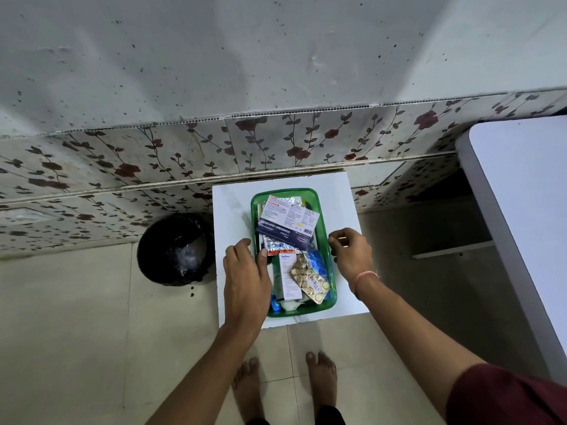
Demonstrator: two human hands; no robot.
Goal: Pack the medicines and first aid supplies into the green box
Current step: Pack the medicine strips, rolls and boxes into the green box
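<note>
The green box [319,207] stands on a small white table [230,204], filled with medicines. On top lie a dark blue dressings pack [276,230], a white carton [302,214], a silver and red tablet strip [280,247], a white leaflet box [288,276], a gold blister strip [306,279] and a blue packet [317,263]. My left hand [245,277] lies flat over the box's left rim, thumb touching the tablet strip. My right hand [351,251] is at the right rim with its fingers curled; whether it grips the rim or holds anything I cannot tell.
A black waste bin [171,250] with a dark liner stands on the tiled floor left of the table. A larger white table [527,210] fills the right side. A flower-patterned tiled wall runs behind. My bare feet [285,384] are below the table's near edge.
</note>
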